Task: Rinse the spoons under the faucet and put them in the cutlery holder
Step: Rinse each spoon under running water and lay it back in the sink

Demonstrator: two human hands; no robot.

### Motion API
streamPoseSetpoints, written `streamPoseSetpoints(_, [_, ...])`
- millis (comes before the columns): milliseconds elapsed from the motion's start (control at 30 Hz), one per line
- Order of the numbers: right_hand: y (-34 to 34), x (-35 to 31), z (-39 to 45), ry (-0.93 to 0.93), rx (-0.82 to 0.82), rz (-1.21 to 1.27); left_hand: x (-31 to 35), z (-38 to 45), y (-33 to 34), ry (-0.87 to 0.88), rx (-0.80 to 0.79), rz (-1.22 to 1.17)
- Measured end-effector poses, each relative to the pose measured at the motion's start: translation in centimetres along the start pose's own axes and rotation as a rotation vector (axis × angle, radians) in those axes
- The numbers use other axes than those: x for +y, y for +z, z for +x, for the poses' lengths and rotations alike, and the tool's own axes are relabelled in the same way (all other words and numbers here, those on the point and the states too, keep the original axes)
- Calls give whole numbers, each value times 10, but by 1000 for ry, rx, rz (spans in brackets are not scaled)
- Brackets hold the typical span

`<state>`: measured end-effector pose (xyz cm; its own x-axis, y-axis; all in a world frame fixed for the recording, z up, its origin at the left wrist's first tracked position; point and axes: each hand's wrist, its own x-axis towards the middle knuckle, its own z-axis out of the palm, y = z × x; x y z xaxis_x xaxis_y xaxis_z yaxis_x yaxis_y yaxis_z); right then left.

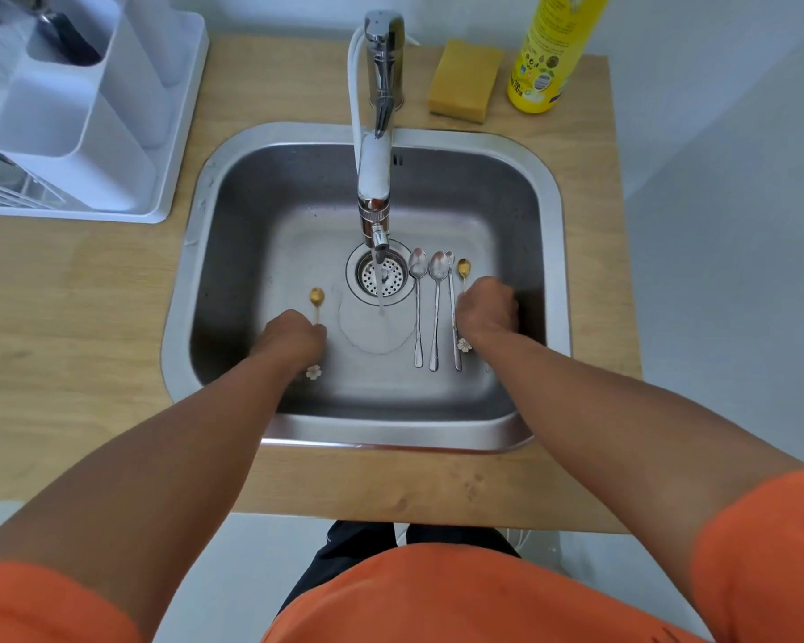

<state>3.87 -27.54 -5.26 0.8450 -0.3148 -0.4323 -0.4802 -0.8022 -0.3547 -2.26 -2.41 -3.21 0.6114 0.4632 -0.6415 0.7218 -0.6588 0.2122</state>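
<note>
Water runs from the chrome faucet (pixel 376 178) into the steel sink (pixel 548 234), hitting the floor just below the drain (pixel 381 278). My left hand (pixel 293 336) is closed around a small gold spoon (pixel 317 297) with a white flower end, left of the stream. My right hand (pixel 488 306) is closed around a second gold spoon (pixel 463 267), also flower-tipped, at the right. Three silver spoons (pixel 425 308) lie side by side on the sink floor between the drain and my right hand. The white cutlery holder (pixel 89 109) stands on the counter at the upper left.
A yellow sponge (pixel 465 81) and a yellow dish-soap bottle (pixel 548 53) stand behind the sink at the right. A white wire dish rack (pixel 1 187) adjoins the cutlery holder. The wooden counter (pixel 75 345) surrounds the sink.
</note>
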Motion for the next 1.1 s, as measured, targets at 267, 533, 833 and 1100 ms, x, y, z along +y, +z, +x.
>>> streamPoseSetpoints(267, [-6, -12, -15, -97, 19, 96, 40, -27, 10, 60, -199, -400])
streamPoseSetpoints(533, [-8, -45, -43, -114, -561, 567, 48, -48, 18, 136, -312, -529])
streamPoseSetpoints(833, [-7, -46, -49, -100, -556, 550, 41, -44, 9, 188, -329, -510])
streamPoseSetpoints(1100, [-3, -38, -52, -209, -520, 555, 54, -27, 3, 311, -84, -684])
